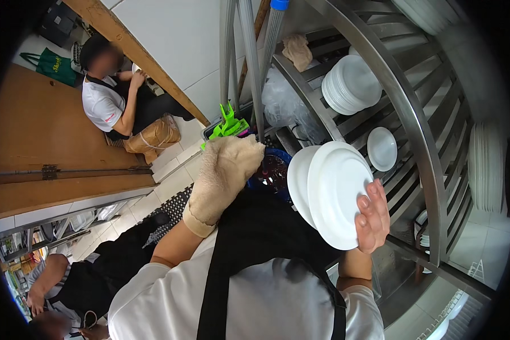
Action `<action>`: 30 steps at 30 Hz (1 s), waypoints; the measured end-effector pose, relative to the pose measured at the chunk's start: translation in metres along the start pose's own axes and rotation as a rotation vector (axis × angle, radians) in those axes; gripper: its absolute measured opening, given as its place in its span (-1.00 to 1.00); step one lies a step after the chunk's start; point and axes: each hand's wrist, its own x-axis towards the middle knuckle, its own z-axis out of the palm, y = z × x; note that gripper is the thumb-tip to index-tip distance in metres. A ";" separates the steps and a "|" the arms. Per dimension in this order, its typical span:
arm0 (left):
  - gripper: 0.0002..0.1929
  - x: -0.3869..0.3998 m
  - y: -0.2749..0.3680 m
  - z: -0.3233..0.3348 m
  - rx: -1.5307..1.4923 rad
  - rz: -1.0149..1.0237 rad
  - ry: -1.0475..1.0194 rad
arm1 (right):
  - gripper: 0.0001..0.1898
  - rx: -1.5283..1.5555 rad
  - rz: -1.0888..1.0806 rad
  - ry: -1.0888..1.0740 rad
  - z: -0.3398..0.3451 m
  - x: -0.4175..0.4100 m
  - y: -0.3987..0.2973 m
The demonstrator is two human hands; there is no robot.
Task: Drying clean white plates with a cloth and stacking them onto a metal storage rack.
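A beige terry cloth (227, 172), worn like a mitt, wraps my left hand (225, 178) to the wrist and hides its fingers. My right hand (373, 219) grips white dishes by their rim, fingers over the front face and thumb hidden behind. The front white dish (340, 195) is tilted towards me, and another white dish (299, 185) shows partly behind it. A gap separates the cloth from the dishes. Beyond my right hand, a steel slatted rack (408, 102) holds a stack of white plates (352, 85) and a single small white dish (382, 148).
Mop and broom handles (248, 63) lean by the wall above a bright green plastic tool head (229, 123). A blue bucket (276, 155) stands below the dishes. One person (106, 97) sits at the doorway; another person (80, 289) is at lower left. Plates (486, 170) stand stacked far right.
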 end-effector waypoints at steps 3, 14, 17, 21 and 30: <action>-0.59 0.002 0.000 -0.002 0.008 0.008 -0.019 | -0.65 -0.001 0.015 0.003 0.001 -0.004 -0.001; -0.57 0.009 0.017 -0.008 0.047 0.081 -0.081 | -0.71 0.545 1.165 0.516 0.079 -0.046 0.002; -0.56 0.016 0.020 -0.008 0.050 0.103 -0.091 | -0.71 0.808 1.564 0.561 0.105 -0.092 0.013; -0.55 0.015 0.035 -0.007 0.054 0.148 -0.108 | -0.71 0.728 1.693 0.669 0.110 -0.108 0.020; -0.52 0.037 0.060 -0.004 0.071 0.229 -0.153 | -0.66 0.532 1.651 0.634 0.048 -0.093 0.062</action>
